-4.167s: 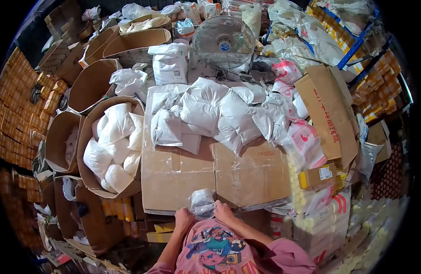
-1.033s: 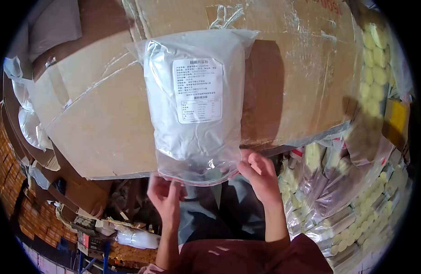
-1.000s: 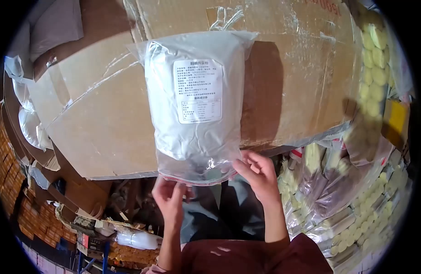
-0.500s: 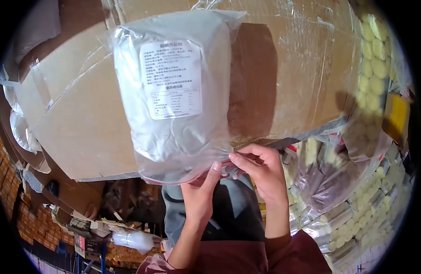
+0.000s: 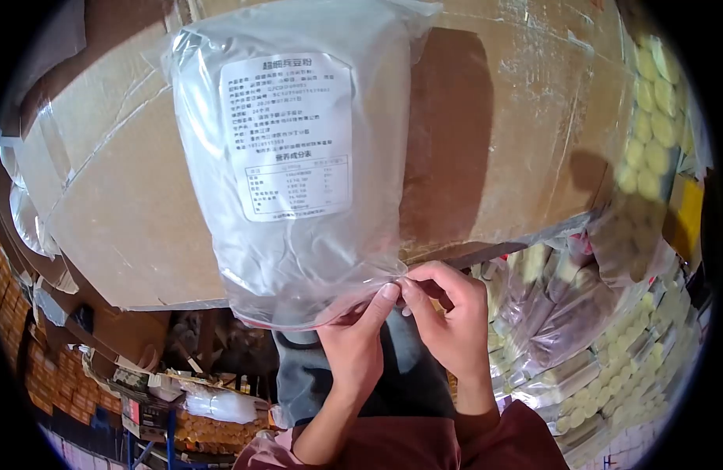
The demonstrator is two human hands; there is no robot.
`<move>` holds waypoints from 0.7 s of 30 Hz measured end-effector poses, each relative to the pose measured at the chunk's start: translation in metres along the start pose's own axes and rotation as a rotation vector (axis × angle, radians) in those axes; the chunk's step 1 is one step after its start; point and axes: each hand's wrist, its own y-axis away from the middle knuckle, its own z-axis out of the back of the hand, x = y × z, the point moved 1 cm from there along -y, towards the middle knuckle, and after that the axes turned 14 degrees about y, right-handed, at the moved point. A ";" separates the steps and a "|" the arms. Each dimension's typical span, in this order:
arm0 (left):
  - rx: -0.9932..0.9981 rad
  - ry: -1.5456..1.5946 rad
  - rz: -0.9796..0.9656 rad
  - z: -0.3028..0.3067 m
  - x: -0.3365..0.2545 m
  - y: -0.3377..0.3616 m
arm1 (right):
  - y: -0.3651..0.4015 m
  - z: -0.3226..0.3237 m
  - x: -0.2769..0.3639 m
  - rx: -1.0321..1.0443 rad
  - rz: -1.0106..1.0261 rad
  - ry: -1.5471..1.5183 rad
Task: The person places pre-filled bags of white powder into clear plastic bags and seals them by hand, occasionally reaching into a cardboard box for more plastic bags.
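Ngl, my clear plastic bag packed with white stuff [image 5: 298,239] lies on the brown cardboard-topped counter [image 5: 526,117], mouth overhanging, and my left fingers [image 5: 373,312] and right fingers [image 5: 447,280] both pinch that mouth's right end, so I'd go slow, thumbs close, film flat.

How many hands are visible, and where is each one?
2: left hand and, beside it, right hand, both at the lower right corner of the labelled plastic bag. No other hands show.

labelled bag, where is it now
In the head view, the labelled bag is left of centre over the cardboard, its near right corner held by the left hand and right hand.
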 end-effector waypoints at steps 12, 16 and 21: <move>-0.274 -0.098 -0.263 0.027 -0.057 0.013 | -0.041 0.001 0.049 0.055 0.041 -0.422; -0.048 -0.415 -0.836 0.011 -0.141 0.002 | -0.060 -0.009 0.078 -0.022 0.073 -0.238; 0.198 -0.885 -0.539 -0.042 -0.151 -0.055 | -0.066 -0.019 0.072 -0.081 0.026 -0.212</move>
